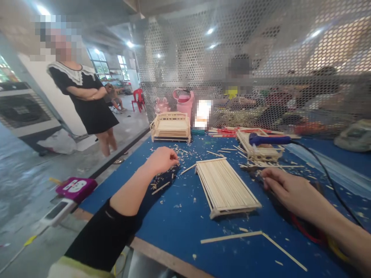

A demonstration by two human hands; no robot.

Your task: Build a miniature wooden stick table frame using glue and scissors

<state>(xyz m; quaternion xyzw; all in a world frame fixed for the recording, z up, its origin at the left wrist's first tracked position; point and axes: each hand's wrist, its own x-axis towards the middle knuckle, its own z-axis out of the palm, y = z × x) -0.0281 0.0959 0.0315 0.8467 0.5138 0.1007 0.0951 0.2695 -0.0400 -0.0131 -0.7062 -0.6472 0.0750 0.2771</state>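
Observation:
My left hand [164, 160] hovers over the left part of the blue table, fingers curled together; whether a small piece is between them I cannot make out. My right hand [279, 187] is closed around what look like pliers [253, 172], dark jaws poking out past the fingers and red and yellow handles partly hidden under the wrist. Between both hands lies a slatted panel of thin wooden sticks [227, 185] with a low frame beneath. Two joined sticks [261, 233] form an angle in front of it.
A small stick-built bench [171, 127] stands at the back left. A blue glue gun [269, 140] with a black cord rests on another stick frame [246, 144]. Red-tipped sticks [223, 132] and scraps litter the blue tabletop [174, 224]. Behind is a perforated screen [179, 58]; a person stands left.

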